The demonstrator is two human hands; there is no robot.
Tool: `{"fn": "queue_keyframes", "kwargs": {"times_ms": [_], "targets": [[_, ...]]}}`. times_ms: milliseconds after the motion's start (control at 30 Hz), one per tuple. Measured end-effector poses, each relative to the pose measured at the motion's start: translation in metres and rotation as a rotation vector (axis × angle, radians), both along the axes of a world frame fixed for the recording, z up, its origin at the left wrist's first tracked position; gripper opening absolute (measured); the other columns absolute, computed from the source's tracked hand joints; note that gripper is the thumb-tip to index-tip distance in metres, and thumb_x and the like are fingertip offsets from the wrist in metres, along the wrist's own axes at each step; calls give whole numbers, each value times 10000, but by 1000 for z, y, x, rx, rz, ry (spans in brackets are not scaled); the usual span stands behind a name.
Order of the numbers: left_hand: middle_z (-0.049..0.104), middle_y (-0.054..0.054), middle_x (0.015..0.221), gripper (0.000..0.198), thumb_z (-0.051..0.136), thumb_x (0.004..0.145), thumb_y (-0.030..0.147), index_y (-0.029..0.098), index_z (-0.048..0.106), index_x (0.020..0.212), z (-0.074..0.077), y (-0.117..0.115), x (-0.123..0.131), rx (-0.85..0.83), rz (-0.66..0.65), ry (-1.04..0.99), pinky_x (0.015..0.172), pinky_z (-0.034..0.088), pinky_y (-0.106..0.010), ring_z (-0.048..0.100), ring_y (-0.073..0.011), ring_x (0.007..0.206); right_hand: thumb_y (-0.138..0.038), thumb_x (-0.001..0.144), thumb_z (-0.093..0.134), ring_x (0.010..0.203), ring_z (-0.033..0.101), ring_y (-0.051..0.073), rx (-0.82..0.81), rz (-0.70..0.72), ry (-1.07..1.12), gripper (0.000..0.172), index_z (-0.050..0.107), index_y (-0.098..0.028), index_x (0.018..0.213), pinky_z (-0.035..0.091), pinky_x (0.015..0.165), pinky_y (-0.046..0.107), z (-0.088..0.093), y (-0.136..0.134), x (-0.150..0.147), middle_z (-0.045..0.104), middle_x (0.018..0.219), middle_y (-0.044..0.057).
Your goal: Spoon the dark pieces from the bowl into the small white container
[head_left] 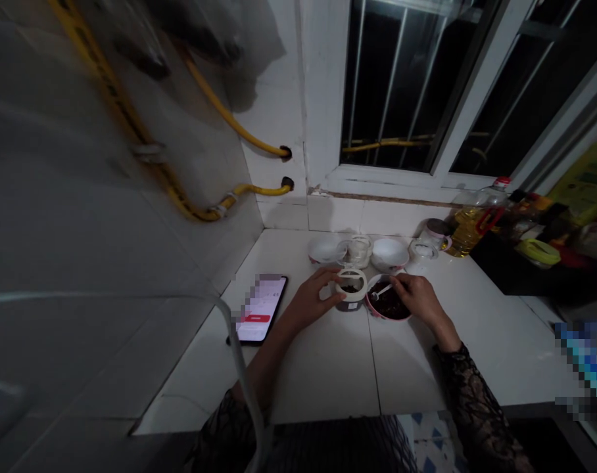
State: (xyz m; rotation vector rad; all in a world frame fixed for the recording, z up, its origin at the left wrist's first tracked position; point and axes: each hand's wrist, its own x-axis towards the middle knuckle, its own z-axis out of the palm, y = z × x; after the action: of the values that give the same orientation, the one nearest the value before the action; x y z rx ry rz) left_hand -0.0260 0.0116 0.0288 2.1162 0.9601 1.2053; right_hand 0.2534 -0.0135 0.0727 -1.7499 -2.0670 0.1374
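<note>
My left hand (314,297) grips the side of a small clear jar (350,303) with a white rim, its thumb and fingers on either side. Some dark stuff lies inside the jar. My right hand (419,299) pinches the handle of a small white spoon (380,293). The spoon's head is over or in a bowl (390,318) with a pink patterned outside, which holds a dark reddish-brown mass. Jar and bowl stand side by side on the white tiled counter (323,374).
Behind stand two white bowls (323,249) (390,252), a clear jar (359,249) and a lidded jar (436,231). An oil bottle (469,226) and a dark box (505,263) of bottles are at right. A lit phone (262,309) lies at left. A pale cable (242,374) hangs in front.
</note>
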Motion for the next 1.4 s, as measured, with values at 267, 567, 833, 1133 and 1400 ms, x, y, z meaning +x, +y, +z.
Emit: {"fn": "queue_keyframes", "kwargs": {"times_ms": [267,567,833,1133,1400], "targets": [[662,-105,1274,170,698,846,338,219,642,953,1,0,0,-15,-11,-8,1024,509,-437,634,-261,1199,-703,827,466,493,411,130,-33,-9,399,578,502,-214,521,301,484,253,-6,6,11,471,475,-11],[662,-102,1272,167,704,840,333,220,642,947,1,0,0,-25,-9,-14,1031,503,-430,628,-262,1209,-657,771,507,489,325,109,-25,-73,482,525,445,-218,490,258,464,254,-1,6,13,376,468,-29],[660,-113,1279,171,697,849,334,215,643,959,0,0,0,-18,-13,-7,1023,505,-436,631,-264,1202,-612,727,501,500,322,110,-43,-107,515,461,431,-228,482,258,478,263,-1,7,12,365,482,-32],[657,-99,1283,159,691,852,329,219,640,954,1,0,0,-14,-11,-13,1037,503,-441,627,-254,1210,-711,701,548,443,286,98,-55,-139,685,528,437,-239,491,227,436,266,-1,11,16,367,449,-41],[657,-110,1285,162,700,843,322,220,649,958,0,0,-1,-24,-10,-14,1018,509,-444,629,-264,1204,-503,936,444,536,454,133,377,5,452,424,512,-220,629,353,552,260,4,-9,-34,511,566,1]]}}
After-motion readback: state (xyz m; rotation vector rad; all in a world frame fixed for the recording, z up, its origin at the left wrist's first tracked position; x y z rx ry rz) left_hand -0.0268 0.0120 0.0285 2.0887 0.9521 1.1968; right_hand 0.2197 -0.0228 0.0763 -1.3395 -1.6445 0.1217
